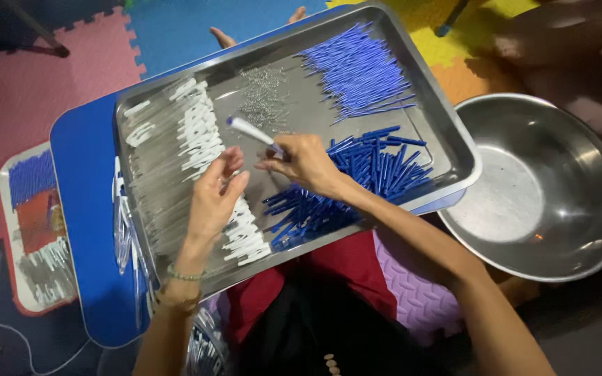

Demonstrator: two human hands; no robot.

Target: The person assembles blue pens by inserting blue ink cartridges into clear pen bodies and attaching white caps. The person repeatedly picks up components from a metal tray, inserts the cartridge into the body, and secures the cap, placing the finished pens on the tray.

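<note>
Round, empty stainless-steel basin [545,188]: on the floor to the right of the bench, its rim just beside the tray's corner.

Low blue bench [85,209]: carries the tray across the person's lap.

Rectangular stainless-steel tray [447,132]: holds sorted pen parts.
- Light-blue thin refill tubes [360,69], heaped at the far right.
- Dark-blue pen caps [364,174], piled at the near right.
- White plastic end pieces [200,136], in a band down the left.
- Small metal springs [263,94], far middle; too fine to be sure of.

Small red-rimmed tray [36,230]: on the floor at the left, holding blue, red and pale parts. No labels or packages are legible.

Right hand [304,163]: closed on a white pen barrel with blue tip [252,132], held above the tray's middle.

Left hand [217,195]: fingers curled near the white pieces, seemingly pinching a small part.

Step, as judged: assembling one pen. The next move calls for aligning the small part with the barrel's end.
</note>
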